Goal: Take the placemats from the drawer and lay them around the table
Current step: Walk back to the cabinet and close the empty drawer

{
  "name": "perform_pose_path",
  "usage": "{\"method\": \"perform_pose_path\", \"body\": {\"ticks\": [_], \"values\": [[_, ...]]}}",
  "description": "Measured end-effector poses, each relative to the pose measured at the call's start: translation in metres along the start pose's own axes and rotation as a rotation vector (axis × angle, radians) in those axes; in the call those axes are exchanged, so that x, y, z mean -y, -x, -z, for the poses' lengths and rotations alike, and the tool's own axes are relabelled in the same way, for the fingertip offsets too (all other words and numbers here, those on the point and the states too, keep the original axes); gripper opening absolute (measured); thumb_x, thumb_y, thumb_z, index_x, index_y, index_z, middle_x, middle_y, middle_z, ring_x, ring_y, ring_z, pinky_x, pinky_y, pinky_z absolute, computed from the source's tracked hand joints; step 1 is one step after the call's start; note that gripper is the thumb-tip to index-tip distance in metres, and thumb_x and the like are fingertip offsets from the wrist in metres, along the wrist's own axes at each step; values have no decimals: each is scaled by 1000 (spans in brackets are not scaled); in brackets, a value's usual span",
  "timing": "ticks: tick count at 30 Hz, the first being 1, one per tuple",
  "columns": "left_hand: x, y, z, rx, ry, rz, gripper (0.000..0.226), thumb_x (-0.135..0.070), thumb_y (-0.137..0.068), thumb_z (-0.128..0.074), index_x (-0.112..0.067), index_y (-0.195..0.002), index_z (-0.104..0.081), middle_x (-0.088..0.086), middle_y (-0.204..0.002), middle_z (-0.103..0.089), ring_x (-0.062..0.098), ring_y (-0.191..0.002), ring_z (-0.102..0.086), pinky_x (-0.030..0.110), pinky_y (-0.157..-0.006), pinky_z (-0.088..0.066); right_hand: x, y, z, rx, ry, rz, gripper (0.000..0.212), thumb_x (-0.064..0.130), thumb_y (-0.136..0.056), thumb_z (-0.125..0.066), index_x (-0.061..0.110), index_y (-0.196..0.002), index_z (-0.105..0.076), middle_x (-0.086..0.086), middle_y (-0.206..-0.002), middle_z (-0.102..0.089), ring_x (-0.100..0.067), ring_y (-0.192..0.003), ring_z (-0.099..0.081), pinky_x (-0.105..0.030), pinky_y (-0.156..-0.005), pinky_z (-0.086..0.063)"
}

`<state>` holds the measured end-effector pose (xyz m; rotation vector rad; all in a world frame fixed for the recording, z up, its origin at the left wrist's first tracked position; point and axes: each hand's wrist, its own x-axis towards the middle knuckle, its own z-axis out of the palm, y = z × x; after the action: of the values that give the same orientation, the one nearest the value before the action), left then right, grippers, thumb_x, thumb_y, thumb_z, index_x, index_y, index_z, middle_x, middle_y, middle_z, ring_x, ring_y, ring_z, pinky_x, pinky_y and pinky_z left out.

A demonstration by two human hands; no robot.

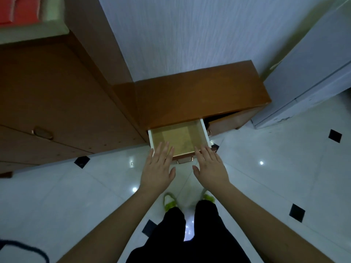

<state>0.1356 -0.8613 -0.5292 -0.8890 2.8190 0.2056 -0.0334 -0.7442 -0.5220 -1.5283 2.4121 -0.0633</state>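
Observation:
A low brown cabinet (201,93) stands against the white wall, and its left drawer (204,131) is pulled out. Inside the drawer lies a flat yellowish-tan sheet (178,138) that looks like a placemat. My left hand (158,168) reaches toward the drawer's front left corner with its fingers straight and spread. My right hand (209,168) hovers over the front right corner, also flat and holding nothing. The drawer's metal handle (184,160) shows between the two hands.
A tall brown wardrobe (57,103) with an oval handle (42,132) fills the left. A white appliance (311,73) stands at the right. The floor (275,168) is glossy white tile with small black squares. My legs and green slippers (171,201) are below.

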Motion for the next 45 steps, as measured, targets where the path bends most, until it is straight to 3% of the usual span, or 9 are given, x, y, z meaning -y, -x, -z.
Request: {"method": "perform_pose_path", "body": {"ticks": [8, 14, 19, 23, 26, 30, 35, 39, 45], "values": [[34, -46, -50, -44, 19, 73, 70, -37, -91, -52, -9, -152, -34, 12, -158, -33, 31, -146, -30, 47, -118, -19, -44, -52, -59, 76, -29, -22, 66, 31, -88, -65, 7, -145, -42, -15, -148, -45, -32, -139, -40, -43, -114, -30], [27, -55, -117, 101, 48, 173, 68, -40, -92, -36, -7, -151, -35, 13, -158, -34, 31, -146, -29, 47, -118, -19, -69, -74, -114, 232, -54, -14, 67, 36, -97, -47, 11, -154, -21, -11, -161, -22, -26, -149, -18, -39, -120, -12], [15, -66, -169, 126, 185, 211, 67, -38, -90, -35, -2, -146, -42, 16, -148, -48, 32, -137, -43, 48, -111, -38, -76, -94, -156, 338, -144, -84, 67, 35, -99, -41, 13, -156, -12, -7, -163, -14, -21, -150, -10, -35, -120, -9], [8, -73, -192, 9, 703, 455, 55, -31, -99, -41, -11, -151, -37, 5, -152, -40, 21, -140, -36, 32, -116, -24, -79, -103, -183, 392, -449, -332, 68, 27, -97, -49, 11, -155, -16, -9, -160, -23, -23, -146, -24, -36, -119, -24], [6, -81, -200, -34, 1204, 961, 42, -20, -103, -49, -18, -145, -47, -4, -140, -46, 14, -127, -45, 32, -114, -32, -77, -110, -190, 343, -823, -702, 70, 20, -96, -50, 16, -155, -14, -7, -154, -32, -28, -137, -39, -43, -113, -35], [12, -89, -214, -165, 2021, 1606, 43, -26, -104, -44, -5, -141, -47, 13, -146, -49, 26, -131, -49, 37, -114, -35, -78, -124, -204, 404, -1116, -1009, 59, 20, -97, -48, 14, -151, -23, -14, -151, -38, -34, -135, -41, -45, -110, -35], [13, -105, -220, -113, 2310, 1649, 62, -42, -106, -31, -3, -153, -23, 16, -158, -31, 28, -145, -33, 38, -121, -22, -71, -141, -212, 321, -1583, -1215, 53, 25, -96, -54, 18, -146, -40, 1, -145, -45, -17, -139, -36, -28, -108, -29], [14, -126, -220, -104, 2306, 1657, 68, -47, -102, -38, -3, -153, -26, 15, -156, -36, 25, -143, -36, 35, -119, -24, -67, -152, -220, 172, -1834, -1288, 44, 17, -92, -53, 18, -136, -52, 9, -133, -55, -6, -132, -45, -27, -117, -22], [23, -149, -220, -205, 2359, 1632, 70, -47, -100, -38, -1, -152, -27, 14, -153, -39, 26, -142, -39, 36, -118, -25, -73, -174, -226, 89, -1989, -1219, 29, 21, -92, -48, 25, -120, -55, 12, -105, -60, -8, -125, -49, -25, -108, -27]]}}
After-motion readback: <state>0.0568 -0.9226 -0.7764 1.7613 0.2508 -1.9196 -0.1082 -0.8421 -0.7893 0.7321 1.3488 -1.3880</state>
